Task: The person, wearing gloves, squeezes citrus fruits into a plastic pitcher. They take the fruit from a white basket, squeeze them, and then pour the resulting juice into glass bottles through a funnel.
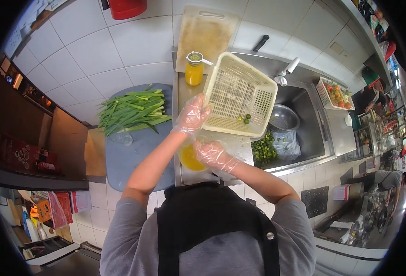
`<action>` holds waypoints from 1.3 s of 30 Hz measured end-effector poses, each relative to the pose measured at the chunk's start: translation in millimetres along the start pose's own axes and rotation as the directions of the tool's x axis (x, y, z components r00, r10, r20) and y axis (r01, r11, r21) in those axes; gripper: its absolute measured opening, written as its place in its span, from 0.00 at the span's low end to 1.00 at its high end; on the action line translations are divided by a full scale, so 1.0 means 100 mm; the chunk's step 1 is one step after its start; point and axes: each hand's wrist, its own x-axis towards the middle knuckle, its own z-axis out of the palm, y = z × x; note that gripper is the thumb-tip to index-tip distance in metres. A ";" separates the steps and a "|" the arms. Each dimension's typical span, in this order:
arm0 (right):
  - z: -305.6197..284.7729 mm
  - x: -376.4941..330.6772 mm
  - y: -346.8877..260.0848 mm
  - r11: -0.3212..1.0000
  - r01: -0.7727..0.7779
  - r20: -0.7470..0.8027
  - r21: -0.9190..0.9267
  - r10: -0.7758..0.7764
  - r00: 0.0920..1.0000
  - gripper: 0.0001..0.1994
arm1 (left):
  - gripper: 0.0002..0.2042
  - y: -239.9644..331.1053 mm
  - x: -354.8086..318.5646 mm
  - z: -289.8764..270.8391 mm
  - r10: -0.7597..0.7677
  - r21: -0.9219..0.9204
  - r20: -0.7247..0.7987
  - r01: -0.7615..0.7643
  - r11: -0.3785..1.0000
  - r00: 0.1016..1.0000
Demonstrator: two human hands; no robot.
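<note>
— Cream basket [251,68] over the counter [233,141] and the sink's [311,138] edge, and the left hand [193,115] has it!
— How are those gloved fingers?
— Bent around its left rim, closed on it.
— And the right hand [214,155]?
— Low, over the right side of the yellow juice [188,159], fingers curled close together. Anything inside them? I cannot tell!
— What's in the basket?
— A few green fruits [247,119], bunched toward the near side. Cut green pieces [263,149] pile up in the sink.
— Behind?
— A strainer [194,56] tops the orange jar [194,76]; scallions [134,108] sprawl away left.
</note>
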 end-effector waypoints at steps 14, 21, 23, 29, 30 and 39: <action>-0.23 0.09 -0.01 0.991 0.137 0.072 -0.006 -0.136 0.988 0.06 | 0.13 0.05 -0.03 0.00 -0.008 0.006 -0.013 0.009 1.000 1.000; 0.05 -0.06 0.07 0.972 -0.066 0.083 0.226 0.048 0.995 0.05 | 0.12 0.08 0.00 0.05 -0.015 -0.011 -0.018 0.015 1.000 1.000; -0.08 0.03 -0.06 0.963 -0.140 0.024 0.229 0.138 0.990 0.05 | 0.12 0.02 -0.02 0.04 -0.011 -0.009 -0.018 0.011 1.000 1.000; -0.02 0.03 -0.17 0.957 -0.001 -0.009 -0.292 -0.002 1.000 0.06 | 0.11 -0.02 -0.02 0.04 0.032 -0.021 -0.048 -0.033 0.999 0.998; 0.01 0.03 -0.17 0.956 -0.005 -0.011 -0.295 0.002 1.000 0.06 | 0.12 -0.02 -0.02 0.04 0.031 -0.032 -0.044 -0.032 0.999 0.999; -0.29 -0.14 0.01 0.932 -0.324 -0.249 -0.161 0.279 0.927 0.07 | 0.15 -0.04 -0.02 0.04 0.058 0.003 -0.015 -0.058 0.998 0.998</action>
